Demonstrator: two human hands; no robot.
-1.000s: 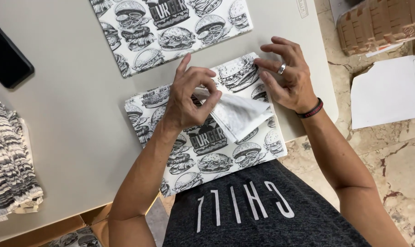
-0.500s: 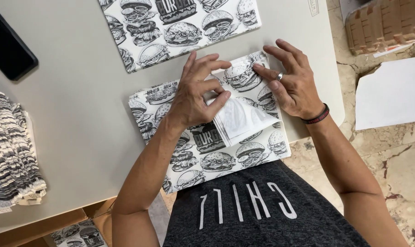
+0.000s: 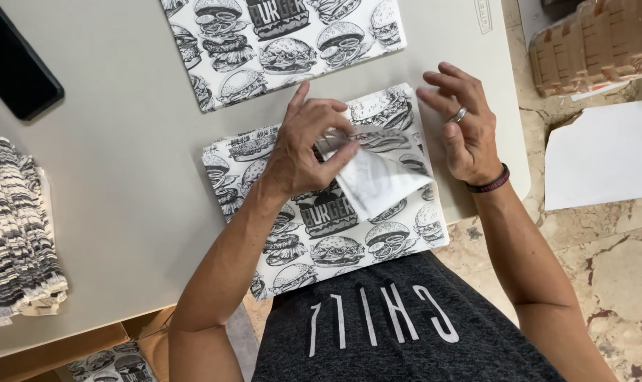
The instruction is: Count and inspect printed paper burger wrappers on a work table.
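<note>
A paper sheet printed with black-and-white burgers point(image 3: 335, 233) lies at the near edge of a pale table point(image 3: 123, 191), overhanging it toward me. My left hand point(image 3: 303, 148) pinches a corner flap of this sheet point(image 3: 374, 173) and lifts it, showing the plain white underside. My right hand point(image 3: 462, 124), with a ring and a dark wristband, hovers with spread fingers just right of the flap, holding nothing.
A second burger-printed sheet point(image 3: 285, 42) lies farther back. A stack of printed folded papers point(image 3: 13, 226) sits at the left edge, a black flat device point(image 3: 13, 64) at far left. Cardboard trays point(image 3: 597, 42) and white sheets point(image 3: 604, 155) lie on the marble floor at right.
My left hand has lifted the folded corner flap off the sheet. My right hand has come off the paper and opened, moving slightly right.
</note>
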